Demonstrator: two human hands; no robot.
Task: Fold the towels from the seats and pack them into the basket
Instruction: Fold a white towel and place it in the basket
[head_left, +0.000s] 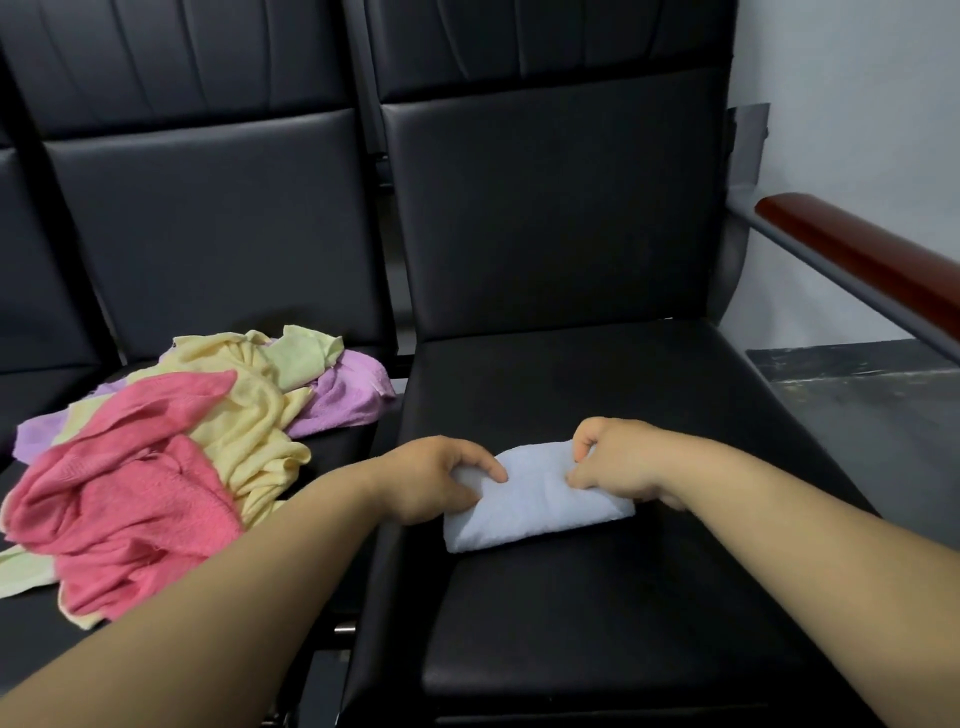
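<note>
A pale blue towel (524, 506), folded into a small thick rectangle, lies on the black right-hand seat (597, 613). My left hand (436, 478) grips its left end, fingers over the top and thumb underneath. My right hand (613, 462) pinches its right end with curled fingers. On the left-hand seat (218, 218) lies a loose heap of unfolded towels: pink (130, 499), yellow (249, 415), pale green (306, 353) and purple (348, 389). No basket is in view.
Both seats have tall black padded backs. A reddish-brown armrest (872, 260) on a grey metal bar runs along the right side. Beyond it are a white wall (857, 104) and a dark marbled surface (872, 395).
</note>
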